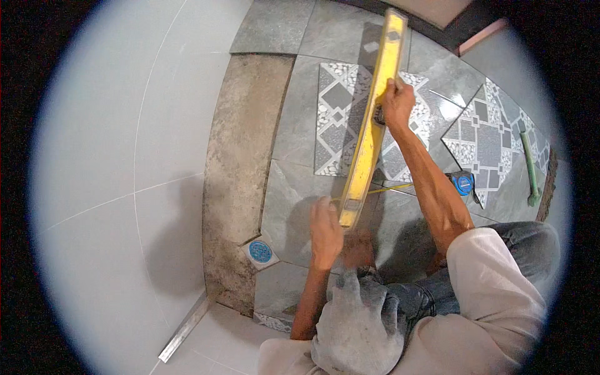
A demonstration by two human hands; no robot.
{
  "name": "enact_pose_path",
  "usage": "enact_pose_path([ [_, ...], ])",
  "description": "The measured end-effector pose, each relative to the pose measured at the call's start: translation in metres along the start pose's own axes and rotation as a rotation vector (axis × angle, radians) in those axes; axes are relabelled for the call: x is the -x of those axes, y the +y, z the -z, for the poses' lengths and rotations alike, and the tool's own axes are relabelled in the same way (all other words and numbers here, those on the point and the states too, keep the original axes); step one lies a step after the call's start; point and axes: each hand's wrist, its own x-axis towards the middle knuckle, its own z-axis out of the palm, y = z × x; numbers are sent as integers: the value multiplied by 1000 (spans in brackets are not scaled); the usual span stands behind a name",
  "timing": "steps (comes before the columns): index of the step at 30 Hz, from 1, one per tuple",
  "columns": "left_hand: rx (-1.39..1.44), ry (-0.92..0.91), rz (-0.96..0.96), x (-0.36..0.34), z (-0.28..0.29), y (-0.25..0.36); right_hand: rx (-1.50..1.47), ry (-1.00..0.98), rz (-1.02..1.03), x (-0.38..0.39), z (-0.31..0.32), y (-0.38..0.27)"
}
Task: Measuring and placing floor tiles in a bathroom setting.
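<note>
My right hand (pixel 398 103) is closed around the middle of a long yellow spirit level (pixel 370 134), holding it up at a tilt over the floor. A blue tape measure (pixel 462 183) rests on the tiles beside my right forearm. Its thin yellow blade (pixel 400 186) runs left behind the level and reaches the fingertips of my left hand (pixel 326 234). Those fingers are curled together and slightly blurred, next to the level's lower end. Under the level lies a patterned grey-and-white tile (pixel 337 94), partly hidden by the level and my right hand.
More patterned tiles (pixel 487 134) lie at right, with a green-handled tool (pixel 530 165) on them. Along the left wall runs a bare cement strip (pixel 240 137), lower than the grey tiles (pixel 290 194). A round blue drain cover (pixel 260 252) and a metal straight bar (pixel 184 331) are nearer.
</note>
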Motion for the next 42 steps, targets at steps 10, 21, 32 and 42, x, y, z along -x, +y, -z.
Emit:
enact_pose_path([
  [10,48,-701,29,32,-48,47,-32,273,-152,-62,262,58],
  [21,-144,-453,-52,8,-36,12,418,312,-428,-71,362,207],
  [32,-171,-38,159,3,-39,3,478,145,-346,-102,426,356],
  [42,-321,98,91,16,-40,-11,1127,318,-83,-117,400,370],
])
